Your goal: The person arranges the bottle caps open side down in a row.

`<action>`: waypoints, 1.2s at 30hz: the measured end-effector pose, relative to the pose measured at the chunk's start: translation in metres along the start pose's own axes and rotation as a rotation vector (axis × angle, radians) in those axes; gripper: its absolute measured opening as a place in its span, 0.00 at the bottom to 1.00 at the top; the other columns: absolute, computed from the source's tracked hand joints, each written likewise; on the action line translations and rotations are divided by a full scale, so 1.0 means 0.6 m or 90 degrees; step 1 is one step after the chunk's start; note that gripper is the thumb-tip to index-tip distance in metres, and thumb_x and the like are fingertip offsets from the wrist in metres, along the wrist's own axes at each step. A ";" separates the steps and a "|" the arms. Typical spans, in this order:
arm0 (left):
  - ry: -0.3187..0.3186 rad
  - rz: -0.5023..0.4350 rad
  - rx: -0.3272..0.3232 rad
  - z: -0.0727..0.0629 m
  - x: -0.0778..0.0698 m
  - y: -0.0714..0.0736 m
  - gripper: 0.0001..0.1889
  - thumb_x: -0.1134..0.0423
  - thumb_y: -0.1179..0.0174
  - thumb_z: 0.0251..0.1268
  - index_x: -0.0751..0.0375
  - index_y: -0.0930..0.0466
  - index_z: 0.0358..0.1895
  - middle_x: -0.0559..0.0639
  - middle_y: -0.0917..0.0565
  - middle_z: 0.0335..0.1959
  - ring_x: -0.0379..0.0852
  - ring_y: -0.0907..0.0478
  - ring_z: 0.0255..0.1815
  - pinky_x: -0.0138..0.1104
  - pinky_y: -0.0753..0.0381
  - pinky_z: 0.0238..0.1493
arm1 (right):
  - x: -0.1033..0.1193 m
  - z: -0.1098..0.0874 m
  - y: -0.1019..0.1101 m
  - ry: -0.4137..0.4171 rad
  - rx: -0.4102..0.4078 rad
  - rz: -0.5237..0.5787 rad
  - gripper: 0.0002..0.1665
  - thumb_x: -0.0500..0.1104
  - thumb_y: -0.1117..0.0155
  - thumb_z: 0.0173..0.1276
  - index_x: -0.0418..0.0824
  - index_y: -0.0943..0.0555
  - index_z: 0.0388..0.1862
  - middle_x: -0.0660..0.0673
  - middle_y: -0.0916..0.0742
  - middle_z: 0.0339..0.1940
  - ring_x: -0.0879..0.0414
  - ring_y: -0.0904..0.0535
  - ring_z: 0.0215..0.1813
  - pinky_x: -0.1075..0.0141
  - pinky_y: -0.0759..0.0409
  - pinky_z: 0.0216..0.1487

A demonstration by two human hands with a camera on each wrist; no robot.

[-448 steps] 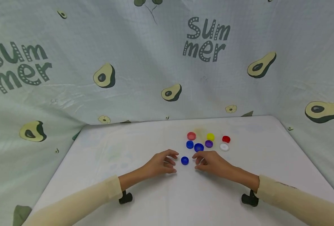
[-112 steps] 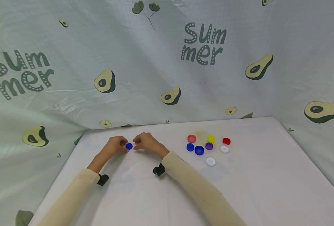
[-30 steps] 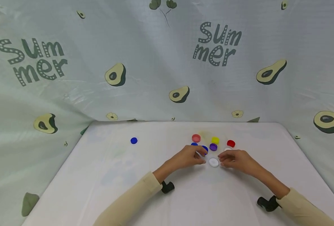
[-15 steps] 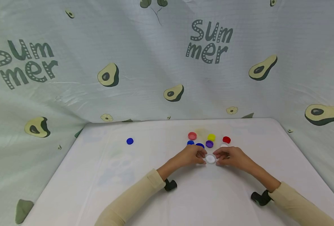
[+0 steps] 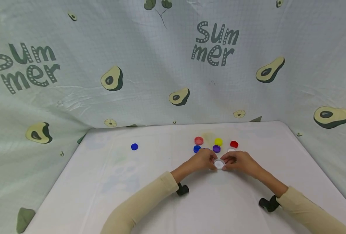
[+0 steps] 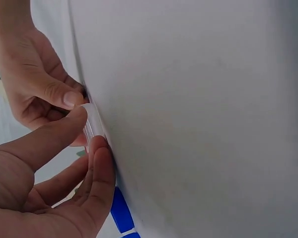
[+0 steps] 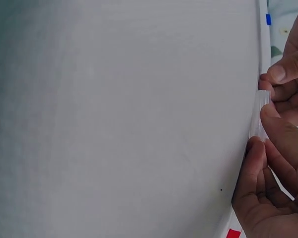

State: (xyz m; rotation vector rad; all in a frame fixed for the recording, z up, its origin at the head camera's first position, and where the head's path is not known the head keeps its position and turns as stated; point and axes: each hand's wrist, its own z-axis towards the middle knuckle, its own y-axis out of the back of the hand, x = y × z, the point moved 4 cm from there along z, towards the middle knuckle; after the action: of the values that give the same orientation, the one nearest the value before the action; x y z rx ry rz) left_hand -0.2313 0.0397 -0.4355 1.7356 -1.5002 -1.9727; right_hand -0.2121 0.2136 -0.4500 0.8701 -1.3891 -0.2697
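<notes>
A white round bottle cap (image 5: 219, 164) is pinched between my two hands, its rim facing up in the head view. My left hand (image 5: 203, 159) grips its left side, thumb on the near edge and fingers on the far edge. From the other side my right hand (image 5: 241, 161) pinches the right edge with thumb and fingertips. Both wrist views show the cap edge-on, the white cap (image 6: 93, 121) close over the table. Behind my left hand a larger blue cap is mostly hidden, and a second white cap (image 5: 232, 149) is partly covered by my right hand.
Behind the hands lie a light red cap (image 5: 198, 140), a yellow cap (image 5: 218, 141), a purple cap (image 5: 216, 149), a blue cap (image 5: 197, 149) and a red cap (image 5: 234, 144). Another blue cap (image 5: 134, 147) sits alone on the left of the white table (image 5: 102, 201). Printed cloth (image 5: 149, 65) hangs behind.
Earlier a blue cap lay between my hands, then went to the table's left side. My hands came back to the white cap and have now closed in on its edges.
</notes>
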 end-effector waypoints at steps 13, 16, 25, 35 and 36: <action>-0.069 -0.079 -0.017 -0.004 0.005 0.018 0.18 0.67 0.23 0.54 0.68 0.14 0.47 0.46 0.19 0.29 0.36 0.26 0.28 0.22 0.24 0.30 | 0.011 -0.015 0.007 0.044 -0.042 0.033 0.19 0.43 0.24 0.63 0.36 0.14 0.51 0.49 0.11 0.37 0.58 0.16 0.39 0.73 0.16 0.41; -0.091 -0.123 -0.047 -0.010 0.008 0.027 0.18 0.69 0.23 0.53 0.68 0.15 0.47 0.48 0.16 0.32 0.35 0.22 0.31 0.22 0.22 0.33 | 0.018 -0.016 0.010 0.062 -0.074 0.040 0.20 0.42 0.22 0.62 0.36 0.14 0.51 0.49 0.10 0.38 0.60 0.15 0.39 0.74 0.16 0.42; -0.161 -0.133 -0.122 -0.045 -0.004 0.060 0.17 0.69 0.26 0.56 0.65 0.13 0.50 0.52 0.11 0.42 0.37 0.17 0.38 0.23 0.18 0.43 | 0.056 -0.019 0.014 0.091 -0.153 0.087 0.21 0.42 0.20 0.58 0.36 0.13 0.49 0.46 0.10 0.38 0.60 0.13 0.39 0.74 0.15 0.43; -0.159 -0.135 -0.151 -0.078 -0.002 0.083 0.17 0.69 0.27 0.56 0.65 0.13 0.51 0.50 0.12 0.41 0.38 0.16 0.39 0.25 0.16 0.44 | 0.094 -0.015 0.003 0.102 -0.167 0.115 0.21 0.41 0.20 0.58 0.36 0.13 0.49 0.46 0.10 0.39 0.60 0.13 0.39 0.72 0.15 0.44; -0.159 -0.137 -0.153 -0.080 -0.001 0.083 0.17 0.70 0.27 0.56 0.65 0.13 0.51 0.50 0.12 0.41 0.38 0.16 0.39 0.25 0.16 0.45 | 0.095 -0.014 0.002 0.105 -0.167 0.121 0.21 0.40 0.20 0.57 0.36 0.13 0.49 0.46 0.10 0.39 0.60 0.12 0.39 0.71 0.14 0.44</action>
State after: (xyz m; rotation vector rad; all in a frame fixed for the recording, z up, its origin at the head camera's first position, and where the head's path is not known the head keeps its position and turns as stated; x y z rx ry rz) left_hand -0.2173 -0.0126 -0.3924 1.6586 -1.1133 -2.4403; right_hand -0.1927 0.1809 -0.4064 0.5276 -1.2394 -0.2229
